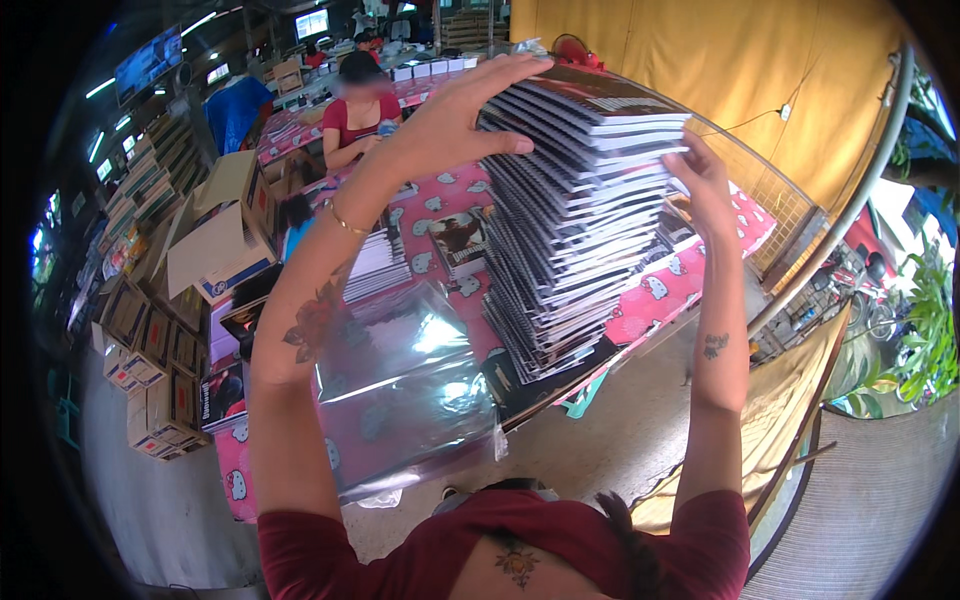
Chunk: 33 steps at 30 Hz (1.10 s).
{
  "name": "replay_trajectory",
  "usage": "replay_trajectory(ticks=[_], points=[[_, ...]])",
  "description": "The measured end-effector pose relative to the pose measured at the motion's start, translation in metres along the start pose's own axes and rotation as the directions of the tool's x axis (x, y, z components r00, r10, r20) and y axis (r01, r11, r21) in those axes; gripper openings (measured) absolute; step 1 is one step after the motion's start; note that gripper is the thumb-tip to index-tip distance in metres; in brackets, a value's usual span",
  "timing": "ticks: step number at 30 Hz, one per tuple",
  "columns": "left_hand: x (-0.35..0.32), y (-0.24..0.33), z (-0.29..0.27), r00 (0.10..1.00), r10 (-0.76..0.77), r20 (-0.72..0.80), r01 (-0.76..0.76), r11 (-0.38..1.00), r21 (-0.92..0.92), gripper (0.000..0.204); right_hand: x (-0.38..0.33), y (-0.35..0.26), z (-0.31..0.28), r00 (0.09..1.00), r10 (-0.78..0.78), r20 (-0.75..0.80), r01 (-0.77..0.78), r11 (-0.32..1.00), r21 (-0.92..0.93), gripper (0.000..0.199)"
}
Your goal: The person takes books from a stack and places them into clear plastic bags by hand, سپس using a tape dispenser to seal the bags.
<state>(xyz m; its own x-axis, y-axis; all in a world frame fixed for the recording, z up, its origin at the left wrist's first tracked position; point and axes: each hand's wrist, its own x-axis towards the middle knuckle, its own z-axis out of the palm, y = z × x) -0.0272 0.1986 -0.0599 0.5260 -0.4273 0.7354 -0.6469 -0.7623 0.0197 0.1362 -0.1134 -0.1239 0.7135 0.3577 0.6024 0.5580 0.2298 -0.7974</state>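
Notebooks [580,230], spiral-bound, already piled tall on the pink desk [640,305], edges still ragged — squaring-up looks unfinished to me. Left hand [450,122] spread by the top, right hand [708,187] at the side — can't tell if gripping.

The pink patterned worktop [628,322] is laden with a tall spiral-bound book stack [570,240], clear plastic sheeting [410,390] and a lower stack [377,268].

Pale block lettering is borne by the dark top book [612,94] of the tall stack [570,235], by a flat-lying book [457,238] on the table [662,292] and by a further book [222,391] at the left edge. Blue print is carried by an open carton [206,250] and by stacked cartons [160,415], too small to be made out.
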Motion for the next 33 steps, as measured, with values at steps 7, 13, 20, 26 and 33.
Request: replay_trajectory(ticks=[7, 13, 20, 26, 33], points=[[0.016, 0.001, 0.010, 0.999, -0.014, 0.046, 0.019, 0.995, -0.102, 0.064, 0.027, -0.009, 0.001, 0.989, -0.142, -0.027, 0.142, 0.990, -0.027, 0.058], [0.014, 0.003, 0.009, 0.993, -0.081, 0.087, 0.090, 0.990, -0.108, 0.070, 0.033, -0.021, 0.004, 0.993, -0.120, 0.006, 0.120, 0.988, -0.101, 0.059], [0.015, 0.004, 0.015, 0.993, -0.087, 0.075, 0.095, 0.990, -0.108, 0.068, 0.035, -0.032, 0.005, 0.994, -0.081, 0.069, 0.075, 0.994, 0.076, 0.058], [0.013, 0.006, 0.017, 0.994, -0.112, -0.005, 0.110, 0.984, -0.138, 0.064, 0.045, -0.017, 0.008, 0.939, -0.281, 0.199, 0.186, 0.900, 0.394, 0.075], [0.016, 0.003, 0.020, 0.991, -0.137, 0.005, 0.135, 0.969, -0.208, 0.085, 0.092, -0.017, 0.021, 0.875, -0.413, 0.252, 0.400, 0.911, 0.105, 0.080]])
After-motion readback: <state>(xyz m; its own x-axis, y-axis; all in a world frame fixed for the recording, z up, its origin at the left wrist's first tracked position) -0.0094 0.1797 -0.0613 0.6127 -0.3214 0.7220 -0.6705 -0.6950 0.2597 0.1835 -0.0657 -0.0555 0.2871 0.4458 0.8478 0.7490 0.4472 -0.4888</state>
